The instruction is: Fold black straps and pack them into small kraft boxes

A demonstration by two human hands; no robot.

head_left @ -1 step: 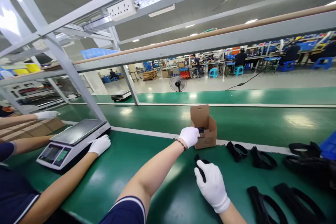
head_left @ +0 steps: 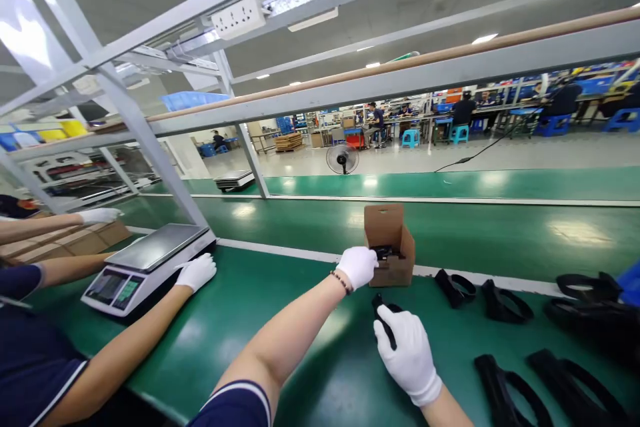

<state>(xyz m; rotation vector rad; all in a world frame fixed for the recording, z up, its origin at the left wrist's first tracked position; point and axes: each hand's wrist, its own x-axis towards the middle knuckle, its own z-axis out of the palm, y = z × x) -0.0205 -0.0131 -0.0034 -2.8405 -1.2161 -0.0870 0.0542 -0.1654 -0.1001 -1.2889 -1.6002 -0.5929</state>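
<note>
A small open cardboard box (head_left: 395, 273) stands on the green work surface, its back flap upright and some black items (head_left: 387, 252) inside. My left hand (head_left: 358, 267), in a white glove, has its fingers closed on the box's left front edge. Just in front of the box, my gloved right hand (head_left: 407, 353) grips a black strapped piece (head_left: 379, 307), much of it hidden under the fingers. Several similar black pieces with strap loops (head_left: 455, 288) lie to the right of this hand.
At left, a co-worker's gloved hand (head_left: 196, 272) rests beside a digital scale (head_left: 155, 248). Brown cartons (head_left: 75, 240) lie behind it. A metal shelf frame (head_left: 320, 97) crosses above the bench. A dark pile (head_left: 595, 320) and something blue sit at the right edge.
The view has shifted slightly, moving most things a little to the right. More of the black contents shows inside the box. Both hands keep nearly the same positions.
</note>
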